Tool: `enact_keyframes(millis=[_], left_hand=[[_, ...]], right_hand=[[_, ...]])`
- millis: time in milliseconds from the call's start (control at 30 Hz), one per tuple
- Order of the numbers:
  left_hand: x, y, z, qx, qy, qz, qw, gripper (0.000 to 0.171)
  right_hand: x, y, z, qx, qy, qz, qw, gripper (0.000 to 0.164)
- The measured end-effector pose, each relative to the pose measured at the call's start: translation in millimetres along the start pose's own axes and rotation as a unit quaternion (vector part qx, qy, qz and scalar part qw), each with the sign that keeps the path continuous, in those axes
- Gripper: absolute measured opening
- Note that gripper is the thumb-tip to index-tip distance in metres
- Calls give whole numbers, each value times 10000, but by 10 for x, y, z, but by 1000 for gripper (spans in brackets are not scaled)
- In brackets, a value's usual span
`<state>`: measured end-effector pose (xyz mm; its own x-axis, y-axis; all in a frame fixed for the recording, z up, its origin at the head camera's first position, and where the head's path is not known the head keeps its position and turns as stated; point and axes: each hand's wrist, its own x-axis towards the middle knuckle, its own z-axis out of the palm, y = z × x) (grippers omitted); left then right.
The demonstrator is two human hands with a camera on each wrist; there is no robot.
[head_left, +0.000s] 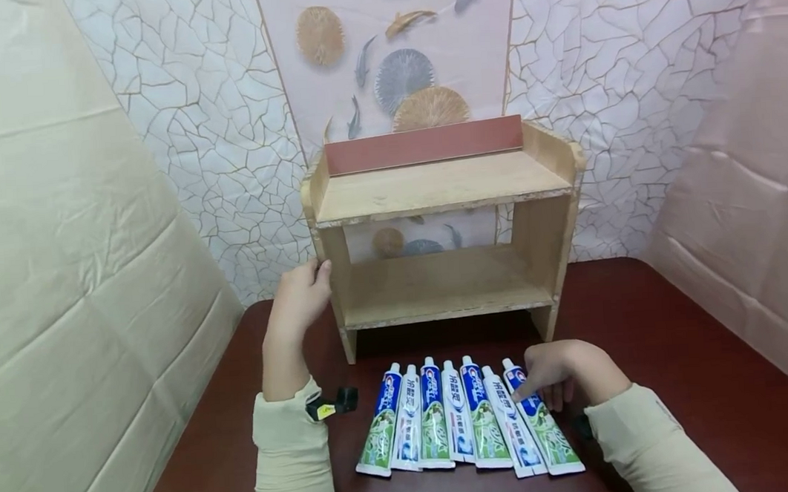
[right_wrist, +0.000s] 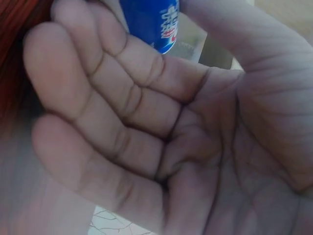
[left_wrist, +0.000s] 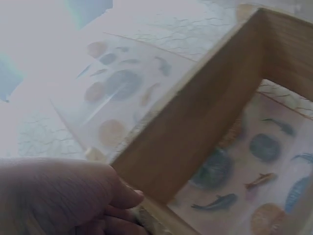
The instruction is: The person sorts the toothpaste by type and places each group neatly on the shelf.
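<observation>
Seven flat plastic toothpaste tubes (head_left: 458, 413), four blue-and-green alternating with three white, lay in a row on the dark red-brown table (head_left: 631, 308). Around the rightmost blue-and-green tube (head_left: 544, 425), the right hand (head_left: 570, 365) curled thumb and fingers, apparently pinching it. Behind stood a two-tier pale wooden shelf (head_left: 444, 187), its left side gripped by the left hand (head_left: 301, 299). Grasping seemed the step in hand; the next move looked to call for a secure pinch.
</observation>
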<state>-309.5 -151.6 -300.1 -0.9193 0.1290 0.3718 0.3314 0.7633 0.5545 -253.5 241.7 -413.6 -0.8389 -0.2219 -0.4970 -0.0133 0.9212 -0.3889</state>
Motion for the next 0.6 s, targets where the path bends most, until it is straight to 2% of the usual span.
enact_keyframes(millis=[100,233,367,600], left_hand=[[-23,-23,-49,5,-69,18,10000,48],[-43,-54,-60,127,147,140,9997,42],[-30,-57,-44,247,352,374,9984,42],[-19,-76,24,429,331,609,9967,39]], right_hand=[[25,29,-6,85,-59,-77,9999,41],[64,71,-23,283,-149,-110,9994,44],[71,106,-40,351,-123,-67,9993,46],[3,135,24,229,-235,100,9994,45]])
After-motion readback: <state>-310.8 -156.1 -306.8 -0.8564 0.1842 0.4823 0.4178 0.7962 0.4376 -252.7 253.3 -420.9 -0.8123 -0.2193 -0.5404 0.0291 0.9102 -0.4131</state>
